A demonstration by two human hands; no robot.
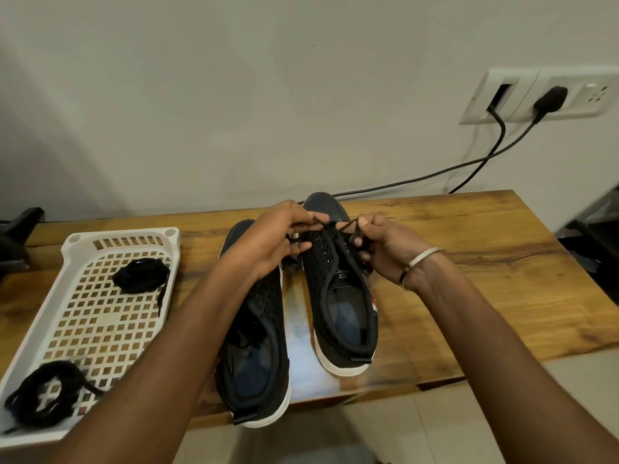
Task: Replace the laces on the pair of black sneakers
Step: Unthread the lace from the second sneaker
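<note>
Two black sneakers with white soles stand side by side on the wooden table, toes pointing away from me. Both hands work over the right sneaker. My left hand pinches one end of its black lace above the eyelets. The other end is pinched by my right hand, which wears a silver bangle. My left forearm crosses over the left sneaker and hides part of its upper; a loose black lace lies inside that shoe.
A white perforated plastic tray sits at the left of the table, with two coiled black laces, one at the back, one at its near corner. Black cables run from the wall socket.
</note>
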